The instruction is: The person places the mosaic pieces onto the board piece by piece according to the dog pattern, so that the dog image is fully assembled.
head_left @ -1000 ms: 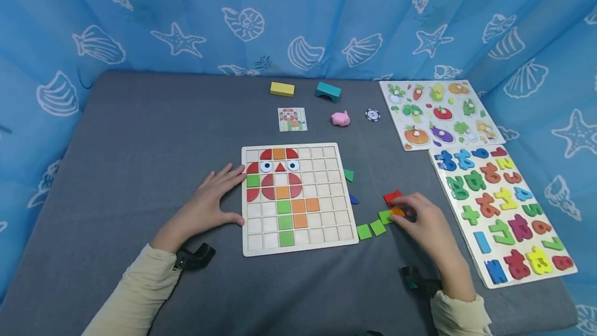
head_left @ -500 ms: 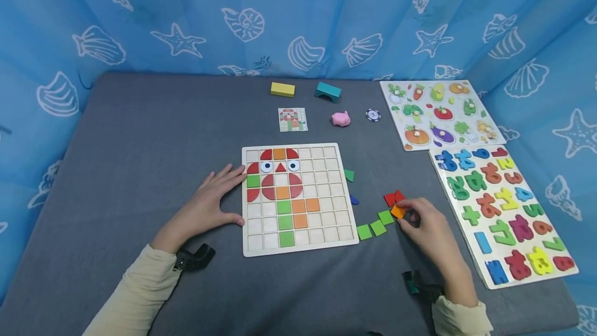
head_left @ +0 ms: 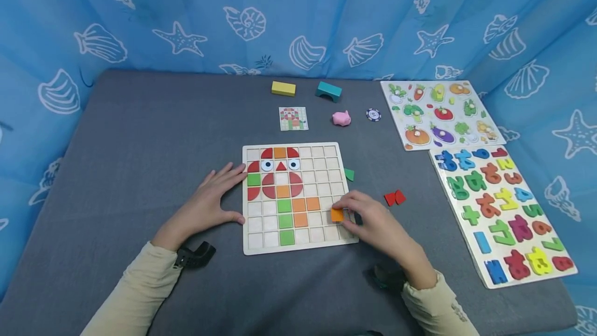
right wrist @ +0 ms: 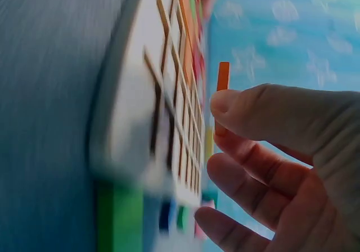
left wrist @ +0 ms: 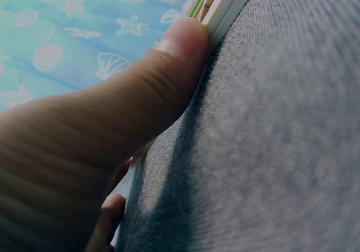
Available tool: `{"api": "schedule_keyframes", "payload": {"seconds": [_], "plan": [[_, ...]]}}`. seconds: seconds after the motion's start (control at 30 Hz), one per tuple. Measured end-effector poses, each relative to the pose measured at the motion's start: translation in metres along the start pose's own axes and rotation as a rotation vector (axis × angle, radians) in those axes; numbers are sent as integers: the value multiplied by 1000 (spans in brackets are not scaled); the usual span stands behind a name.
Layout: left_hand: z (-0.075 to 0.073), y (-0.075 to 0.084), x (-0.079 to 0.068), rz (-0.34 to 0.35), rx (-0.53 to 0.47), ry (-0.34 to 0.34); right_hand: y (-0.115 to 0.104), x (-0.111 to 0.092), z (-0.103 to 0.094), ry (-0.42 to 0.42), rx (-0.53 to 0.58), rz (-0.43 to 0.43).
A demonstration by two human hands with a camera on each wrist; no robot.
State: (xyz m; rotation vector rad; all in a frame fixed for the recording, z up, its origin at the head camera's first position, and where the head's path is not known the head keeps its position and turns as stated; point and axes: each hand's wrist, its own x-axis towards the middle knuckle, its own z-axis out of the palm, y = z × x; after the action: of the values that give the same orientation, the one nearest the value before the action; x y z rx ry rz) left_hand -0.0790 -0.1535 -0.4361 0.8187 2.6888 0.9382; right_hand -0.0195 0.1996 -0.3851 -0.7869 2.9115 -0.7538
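Observation:
A wooden grid board (head_left: 326, 162) holds red, orange and green pieces and two eye tiles in its left and middle cells. My left hand (head_left: 210, 204) rests at its left edge, fingers spread; the thumb (left wrist: 183, 41) touches the board's side in the left wrist view. Over the board's lower right part, my right hand (head_left: 375, 222) pinches an orange square tile (head_left: 337, 215) between thumb and fingers. In the right wrist view that tile (right wrist: 223, 75) is seen edge-on, apart from the board. Green tiles (right wrist: 121, 218) at the board's edge are hidden by this hand in the head view.
Red pieces (head_left: 394, 198) and a dark green piece (head_left: 349, 174) lie right of the board. Behind it are a pattern card (head_left: 293, 119), yellow block (head_left: 283, 88), teal arch (head_left: 329, 91), pink pig (head_left: 341, 118) and chip (head_left: 373, 114). Vegetable (head_left: 429, 105) and number puzzles (head_left: 487, 217) stand right.
My right hand has lifted the orange tile from beside the red pieces and carried it left over the board. The left hand keeps its place at the board's edge.

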Motion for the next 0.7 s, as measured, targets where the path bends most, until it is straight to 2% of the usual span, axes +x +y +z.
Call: {"api": "schedule_keyframes", "payload": {"seconds": [0.2, 0.37, 0.7], "plan": [[0, 0, 1, 1, 1, 1, -16, 17, 16, -88, -71, -77], [0, 0, 1, 9, 0, 3, -20, 21, 20, -101, -114, -82], [0, 0, 1, 0, -7, -7, -19, 26, 17, -111, -97, -87]]}}
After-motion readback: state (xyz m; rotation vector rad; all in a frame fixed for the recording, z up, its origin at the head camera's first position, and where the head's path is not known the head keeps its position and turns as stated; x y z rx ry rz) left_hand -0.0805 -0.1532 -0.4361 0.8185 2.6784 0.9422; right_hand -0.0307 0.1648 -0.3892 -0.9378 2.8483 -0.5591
